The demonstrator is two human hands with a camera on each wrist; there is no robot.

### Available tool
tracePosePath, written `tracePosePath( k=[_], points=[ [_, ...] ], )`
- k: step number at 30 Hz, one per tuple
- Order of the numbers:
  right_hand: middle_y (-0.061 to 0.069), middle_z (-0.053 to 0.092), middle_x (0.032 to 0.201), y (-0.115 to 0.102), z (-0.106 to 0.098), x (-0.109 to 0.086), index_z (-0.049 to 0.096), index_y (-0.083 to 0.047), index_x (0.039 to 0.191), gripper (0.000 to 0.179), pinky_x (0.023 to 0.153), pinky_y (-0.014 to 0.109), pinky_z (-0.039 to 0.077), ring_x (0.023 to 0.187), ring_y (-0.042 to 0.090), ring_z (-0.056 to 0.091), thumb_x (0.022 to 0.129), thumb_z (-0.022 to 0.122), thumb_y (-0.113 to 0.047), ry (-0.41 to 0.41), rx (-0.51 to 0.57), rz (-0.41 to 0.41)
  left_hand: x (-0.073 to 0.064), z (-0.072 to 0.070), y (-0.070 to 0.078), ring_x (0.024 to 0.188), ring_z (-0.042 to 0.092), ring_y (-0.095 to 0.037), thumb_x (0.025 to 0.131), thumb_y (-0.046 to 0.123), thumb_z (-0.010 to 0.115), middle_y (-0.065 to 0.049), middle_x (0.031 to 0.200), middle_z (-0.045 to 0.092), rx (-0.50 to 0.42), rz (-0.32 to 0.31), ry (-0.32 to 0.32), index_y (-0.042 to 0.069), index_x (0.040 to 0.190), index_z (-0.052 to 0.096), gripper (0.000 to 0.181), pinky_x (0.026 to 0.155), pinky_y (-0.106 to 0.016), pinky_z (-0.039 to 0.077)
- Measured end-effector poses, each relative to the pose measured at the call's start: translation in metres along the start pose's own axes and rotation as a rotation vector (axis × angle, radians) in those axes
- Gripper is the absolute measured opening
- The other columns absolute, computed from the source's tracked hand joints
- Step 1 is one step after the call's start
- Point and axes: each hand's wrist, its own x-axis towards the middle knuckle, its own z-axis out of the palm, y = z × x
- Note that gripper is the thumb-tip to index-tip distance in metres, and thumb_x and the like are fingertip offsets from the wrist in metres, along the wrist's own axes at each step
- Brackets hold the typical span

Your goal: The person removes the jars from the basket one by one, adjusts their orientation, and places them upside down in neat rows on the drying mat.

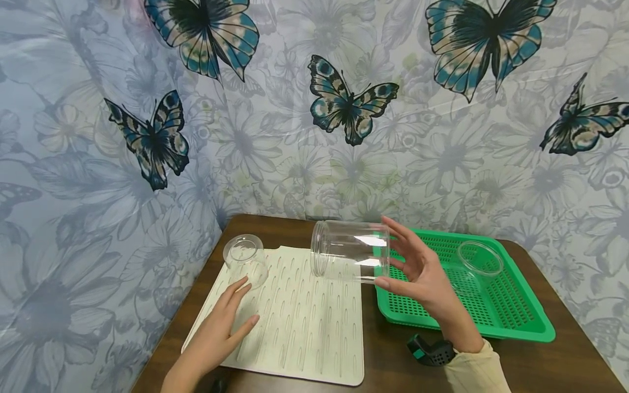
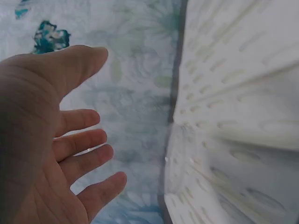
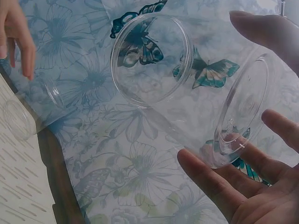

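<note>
My right hand [image 1: 425, 275] grips a clear plastic jar [image 1: 349, 251] by its base, thumb on one side and fingers on the other. The jar lies sideways in the air above the mat's right part, its open threaded mouth facing left. Its round base sits close to my palm in the right wrist view. A second clear jar [image 1: 248, 265] stands upside down at the far left of the cream ribbed mat [image 1: 300, 322]. My left hand [image 1: 221, 322] hovers just in front of that jar, fingers spread and relaxed, holding nothing.
A green perforated basket [image 1: 528, 325] stands on the right of the brown table [image 1: 388, 363]. Inside its right part sits another clear round container [image 1: 480, 259]. A black strapped device [image 1: 432, 352] is at my right wrist. A butterfly-patterned cloth [image 1: 275, 180] hangs behind the table.
</note>
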Motion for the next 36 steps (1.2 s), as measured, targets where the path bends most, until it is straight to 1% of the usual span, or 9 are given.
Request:
tracePosePath(
  k=[4,8,11,15,21,25,28,32,36],
  points=[
    [0.01,0.037,0.174,0.001,0.0,0.0,0.037,-0.012,0.172,0.095,0.11,0.029,0.05,0.151,0.028,0.043,0.091,0.076,0.017,0.012,-0.011,0.005,-0.014,0.004,-0.014,0.145,0.051,-0.047,0.103,0.025,0.082,-0.02,0.167,0.041,0.068,-0.035,0.011,-0.001,0.157,0.051,0.068,0.1,-0.063,0.057],
    [0.013,0.038,0.173,0.001,-0.001,0.0,0.036,-0.011,0.172,0.095,0.11,0.029,0.051,0.151,0.027,0.043,0.091,0.076,0.017,0.007,-0.011,0.0,-0.025,0.006,-0.029,0.146,0.049,-0.051,0.101,0.027,0.083,-0.025,0.166,0.041,0.106,-0.084,-0.007,-0.005,0.154,0.054,0.068,0.101,-0.066,0.055],
    [0.016,0.039,0.172,0.002,-0.001,-0.001,0.035,-0.01,0.172,0.095,0.109,0.031,0.052,0.152,0.027,0.043,0.091,0.076,0.019,-0.002,-0.01,-0.017,-0.034,0.009,-0.036,0.147,0.044,-0.054,0.101,0.029,0.083,-0.029,0.167,0.037,0.103,-0.12,-0.057,-0.007,0.151,0.057,0.067,0.103,-0.069,0.053],
    [0.016,0.04,0.171,0.004,0.0,-0.001,0.035,-0.009,0.172,0.095,0.107,0.033,0.055,0.151,0.029,0.044,0.091,0.076,0.018,-0.011,-0.022,-0.029,-0.044,0.011,-0.04,0.149,0.039,-0.058,0.1,0.032,0.083,-0.034,0.168,0.033,0.076,-0.163,-0.13,-0.008,0.147,0.059,0.067,0.105,-0.071,0.05],
    [0.018,0.038,0.172,0.005,0.001,0.0,0.034,-0.01,0.173,0.096,0.108,0.036,0.056,0.153,0.03,0.043,0.092,0.079,0.015,-0.023,-0.058,-0.005,-0.051,0.014,-0.042,0.149,0.038,-0.06,0.099,0.034,0.084,-0.038,0.167,0.032,0.06,-0.195,-0.179,-0.011,0.148,0.057,0.072,0.108,-0.073,0.047],
    [0.012,0.042,0.171,0.005,0.004,0.001,0.037,-0.02,0.172,0.097,0.108,0.033,0.055,0.152,0.029,0.045,0.092,0.083,0.01,-0.026,-0.128,0.037,-0.052,0.012,-0.043,0.152,0.033,-0.06,0.098,0.036,0.085,-0.036,0.17,0.027,0.024,-0.236,-0.222,-0.01,0.151,0.054,0.077,0.11,-0.073,0.046],
    [0.005,0.047,0.167,0.006,0.008,0.004,0.042,-0.029,0.17,0.095,0.106,0.035,0.058,0.149,0.03,0.049,0.092,0.089,-0.001,-0.029,-0.201,0.077,-0.052,0.01,-0.044,0.154,0.03,-0.06,0.098,0.038,0.085,-0.035,0.172,0.024,0.005,-0.266,-0.25,-0.009,0.153,0.052,0.079,0.111,-0.074,0.044],
    [0.003,0.054,0.16,0.011,0.016,0.01,0.048,-0.035,0.165,0.094,0.101,0.046,0.061,0.14,0.03,0.057,0.087,0.097,-0.018,-0.031,-0.314,0.116,-0.052,0.009,-0.043,0.155,0.028,-0.06,0.098,0.038,0.085,-0.035,0.172,0.023,-0.002,-0.269,-0.256,-0.009,0.154,0.052,0.08,0.112,-0.074,0.043],
    [0.004,0.057,0.156,0.02,0.025,0.022,0.051,-0.03,0.164,0.094,0.094,0.058,0.062,0.129,0.032,0.063,0.084,0.1,-0.029,-0.053,-0.418,0.124,-0.051,0.009,-0.044,0.154,0.031,-0.06,0.098,0.037,0.085,-0.035,0.171,0.025,0.004,-0.246,-0.23,-0.009,0.152,0.054,0.078,0.111,-0.074,0.045]
  ],
)
